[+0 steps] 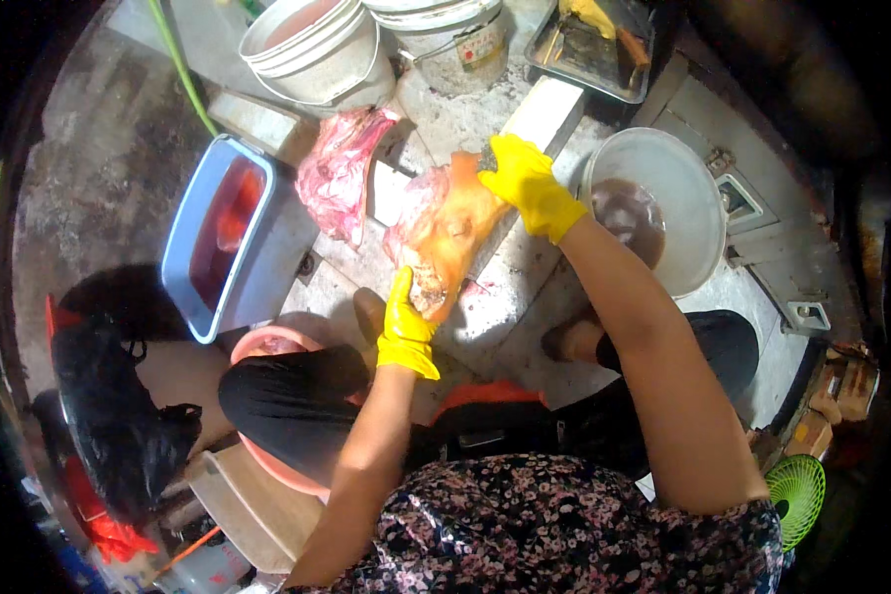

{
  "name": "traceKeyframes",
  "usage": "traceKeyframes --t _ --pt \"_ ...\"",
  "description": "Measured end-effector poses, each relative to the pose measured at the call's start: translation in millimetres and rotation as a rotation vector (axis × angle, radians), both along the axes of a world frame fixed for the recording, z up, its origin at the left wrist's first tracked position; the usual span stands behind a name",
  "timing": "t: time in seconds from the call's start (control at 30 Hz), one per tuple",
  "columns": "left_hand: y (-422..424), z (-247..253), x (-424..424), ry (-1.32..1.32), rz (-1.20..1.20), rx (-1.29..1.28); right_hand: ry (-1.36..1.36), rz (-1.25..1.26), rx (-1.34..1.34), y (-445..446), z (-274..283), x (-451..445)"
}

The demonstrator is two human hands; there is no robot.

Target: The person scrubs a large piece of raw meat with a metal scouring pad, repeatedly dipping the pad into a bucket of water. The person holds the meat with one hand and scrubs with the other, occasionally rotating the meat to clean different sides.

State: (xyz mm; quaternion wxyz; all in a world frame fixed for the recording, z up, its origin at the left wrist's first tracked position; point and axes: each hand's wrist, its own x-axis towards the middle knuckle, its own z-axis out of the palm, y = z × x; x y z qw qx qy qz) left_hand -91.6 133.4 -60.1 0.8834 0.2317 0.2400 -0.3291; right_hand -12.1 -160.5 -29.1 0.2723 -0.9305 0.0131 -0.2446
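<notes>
Half of a pig's head (464, 215) lies skin side up before me, its skin yellowish-orange and its cut edge pink. My left hand (405, 330), in a yellow rubber glove, grips its snout end, with the thumb on top; the fingers beneath are hidden. At the ear end, my right hand (531, 182), gloved alike, is closed around a dark grey scouring pad (488, 158), possibly steel wool, which is mostly covered by the fingers. A second piece of raw, pink meat (344, 174) with its cut face up rests to the left, apart from both hands.
A blue basin (271, 230) of reddish liquid stands left, a whitish tub (687, 215) of brown water right. Two white buckets (341, 63) (445, 52) and a black tray (590, 63) are at the back. A long pale block (546, 108) runs beneath the head. A pink basin (286, 338) sits by my left knee.
</notes>
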Motion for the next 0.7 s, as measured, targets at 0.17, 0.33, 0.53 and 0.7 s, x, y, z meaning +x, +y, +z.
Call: traceKeyframes --t 0.17,0.33,0.53,0.7 --pt "25 -16 1 0.052 -0.016 0.096 0.444 0.034 0.104 1 25 14" --pt "6 0 9 0.046 0.133 0.020 0.462 0.109 0.437 -20 2 24" --pt "14 3 16 -0.056 0.081 0.125 0.315 0.224 0.597 -38 -41 28" --pt "15 53 1 -0.052 0.099 -0.046 0.271 0.455 0.867 -26 -26 5"
